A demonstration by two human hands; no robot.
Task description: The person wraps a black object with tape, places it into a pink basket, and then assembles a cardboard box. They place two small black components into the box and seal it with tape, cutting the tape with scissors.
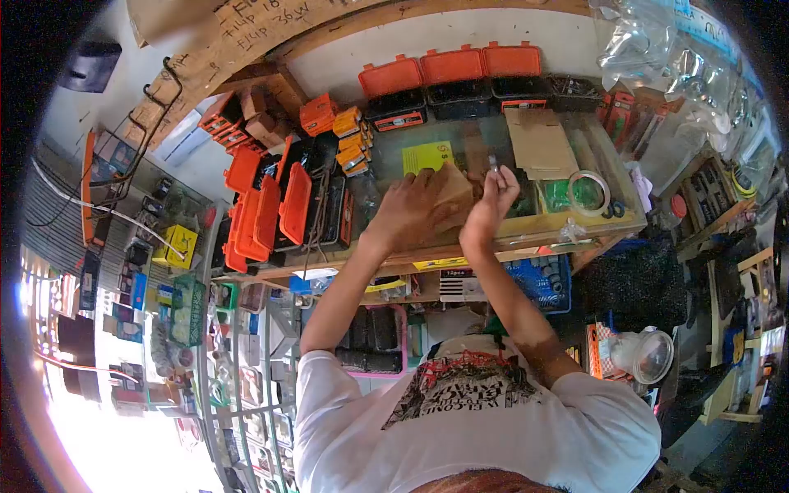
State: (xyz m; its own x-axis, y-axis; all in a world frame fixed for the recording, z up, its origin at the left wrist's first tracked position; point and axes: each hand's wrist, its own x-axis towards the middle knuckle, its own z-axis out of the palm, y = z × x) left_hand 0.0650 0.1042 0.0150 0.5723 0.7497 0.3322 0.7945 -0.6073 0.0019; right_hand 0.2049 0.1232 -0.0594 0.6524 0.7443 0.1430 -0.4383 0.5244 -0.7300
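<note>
Over the counter's glass top [386, 152], my left hand [408, 204] grips a small brown cardboard box [454, 194] by its left side. My right hand [491, 204] is raised just right of the box, with thumb and fingers pinched on a small silvery item [493, 162]; its kind is too small to make out. Behind my left hand lies a yellow card [427, 156] with dark print. Flat brown cardboard sheets [539, 144] lie beyond my right hand, and a roll of tape [589, 194] rests near the counter's right end.
Black cases with orange lids [267, 214] stand to the left, beside stacked small orange boxes [352, 141]. More open orange-lidded cases [456, 82] line the back wall. Plastic bags [674, 49] hang at upper right. Below the counter are a blue basket [563, 283] and a clear jar [652, 357].
</note>
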